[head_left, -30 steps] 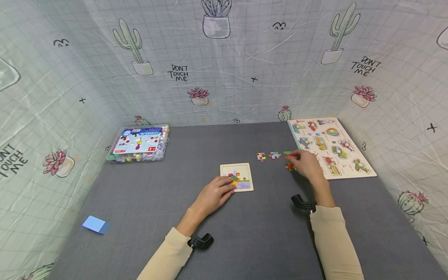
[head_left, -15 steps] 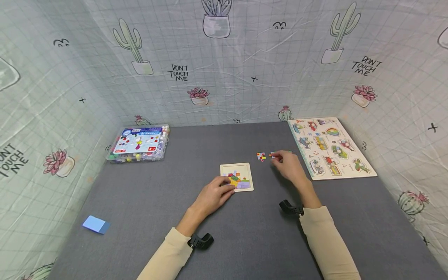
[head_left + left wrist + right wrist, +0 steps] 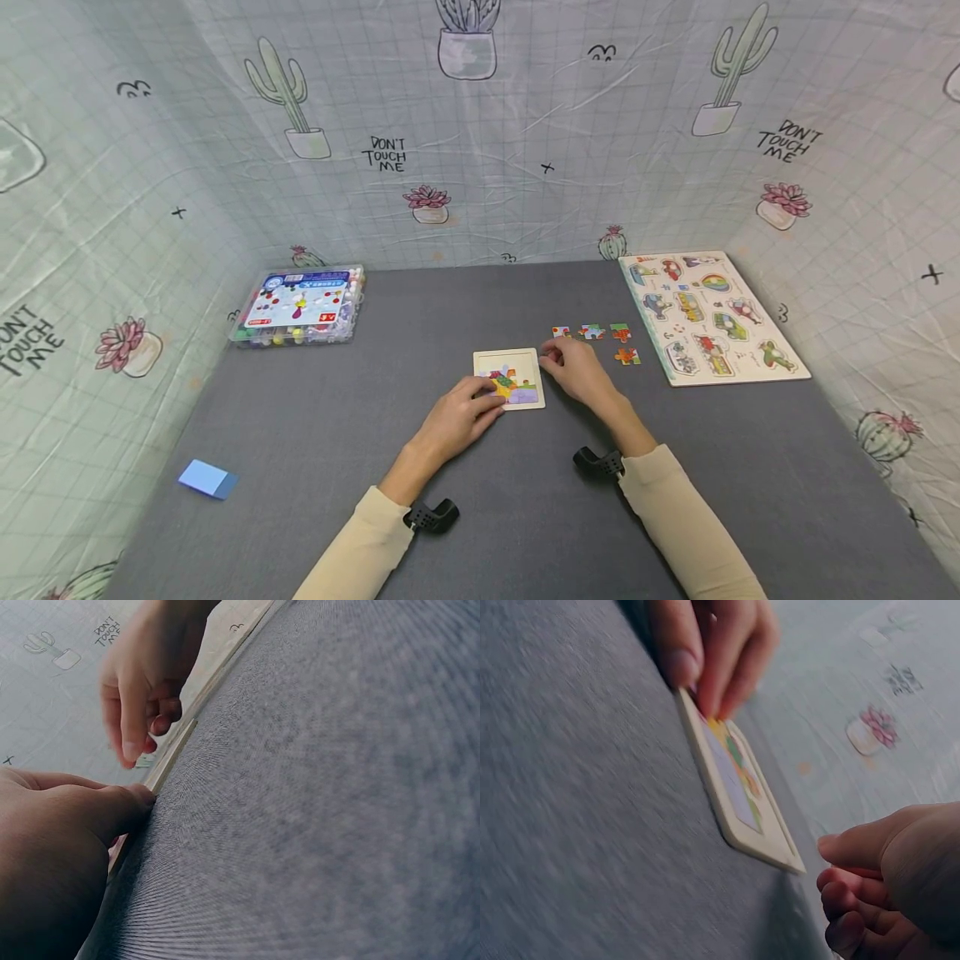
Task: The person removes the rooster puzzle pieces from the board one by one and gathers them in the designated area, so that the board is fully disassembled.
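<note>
In the head view, a small wooden jigsaw tray (image 3: 506, 357) with a colourful picture lies mid-table. The left hand (image 3: 464, 414) holds its left edge. The right wrist view shows this left hand (image 3: 720, 645) with its thumb at the tray's side and fingertips on the picture. Close to the tray's upper right corner hovers the right hand (image 3: 579, 372), fingers loosely bent. A gap shows between its thumb and fingers (image 3: 844, 892) in the right wrist view, with no piece visible there. Several loose jigsaw pieces (image 3: 592, 332) lie beyond it; one is partly hidden.
A larger picture board (image 3: 738, 367) lies at the back right. At the back left is a clear plastic box (image 3: 300, 304) with a printed label. A blue block (image 3: 207, 479) sits at the left front. Patterned cloth (image 3: 480, 167) surrounds the grey table (image 3: 517, 508).
The right hand has moved left from the loose pieces to the tray, uncovering the pieces on the right. The left hand has stayed at the tray's edge.
</note>
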The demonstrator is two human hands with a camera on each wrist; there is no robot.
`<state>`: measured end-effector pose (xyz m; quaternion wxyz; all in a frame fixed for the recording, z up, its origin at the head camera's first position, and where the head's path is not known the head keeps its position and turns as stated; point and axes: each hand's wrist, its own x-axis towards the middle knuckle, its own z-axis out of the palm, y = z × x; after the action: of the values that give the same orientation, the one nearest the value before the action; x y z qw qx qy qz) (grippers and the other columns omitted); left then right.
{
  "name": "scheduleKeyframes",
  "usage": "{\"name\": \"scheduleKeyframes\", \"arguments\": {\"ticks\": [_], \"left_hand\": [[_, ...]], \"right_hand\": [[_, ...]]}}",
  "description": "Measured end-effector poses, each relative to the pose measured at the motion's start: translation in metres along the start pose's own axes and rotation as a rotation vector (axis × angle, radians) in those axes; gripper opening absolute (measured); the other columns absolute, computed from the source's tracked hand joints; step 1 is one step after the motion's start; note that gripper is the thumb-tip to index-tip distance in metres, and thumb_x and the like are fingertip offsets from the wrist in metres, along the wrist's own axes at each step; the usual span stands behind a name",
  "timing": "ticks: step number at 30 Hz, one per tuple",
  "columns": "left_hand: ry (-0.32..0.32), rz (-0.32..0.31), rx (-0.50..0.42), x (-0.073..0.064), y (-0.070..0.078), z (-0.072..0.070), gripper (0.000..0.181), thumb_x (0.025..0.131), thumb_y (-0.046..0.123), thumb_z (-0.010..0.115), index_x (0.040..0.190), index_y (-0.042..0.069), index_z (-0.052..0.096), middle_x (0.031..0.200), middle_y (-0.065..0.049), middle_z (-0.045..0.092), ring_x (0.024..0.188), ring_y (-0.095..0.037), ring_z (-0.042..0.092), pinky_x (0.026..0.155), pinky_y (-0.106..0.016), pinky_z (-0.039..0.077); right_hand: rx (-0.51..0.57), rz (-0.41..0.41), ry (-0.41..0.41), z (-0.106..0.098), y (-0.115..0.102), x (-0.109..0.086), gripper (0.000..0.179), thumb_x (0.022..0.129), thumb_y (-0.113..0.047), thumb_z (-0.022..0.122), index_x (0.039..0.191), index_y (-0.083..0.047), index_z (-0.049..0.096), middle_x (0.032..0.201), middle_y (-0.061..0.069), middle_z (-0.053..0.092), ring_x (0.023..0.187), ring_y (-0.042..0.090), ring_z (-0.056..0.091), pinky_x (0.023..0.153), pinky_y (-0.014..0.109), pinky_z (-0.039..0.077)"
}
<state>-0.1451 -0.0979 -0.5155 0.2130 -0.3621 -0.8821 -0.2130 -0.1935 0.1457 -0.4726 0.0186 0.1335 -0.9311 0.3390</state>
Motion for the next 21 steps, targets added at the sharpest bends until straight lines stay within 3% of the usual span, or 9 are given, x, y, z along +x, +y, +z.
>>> {"name": "scheduleKeyframes", "arguments": {"ticks": [21], "left_hand": [[-0.007,0.015,-0.003,0.001,-0.001,-0.001,0.013,0.092,0.022,0.074,0.101,0.014,0.08,0.111,-0.004,0.069,0.105,-0.017,0.065,0.093,-0.032,0.056]], "right_hand": [[-0.036,-0.154,-0.049,0.029,-0.016,-0.002,0.024,0.089,-0.021,0.076,0.105,-0.003,0.074,0.081,0.002,0.06,0.07,0.011,0.049,0.065,0.026,0.043]]}}
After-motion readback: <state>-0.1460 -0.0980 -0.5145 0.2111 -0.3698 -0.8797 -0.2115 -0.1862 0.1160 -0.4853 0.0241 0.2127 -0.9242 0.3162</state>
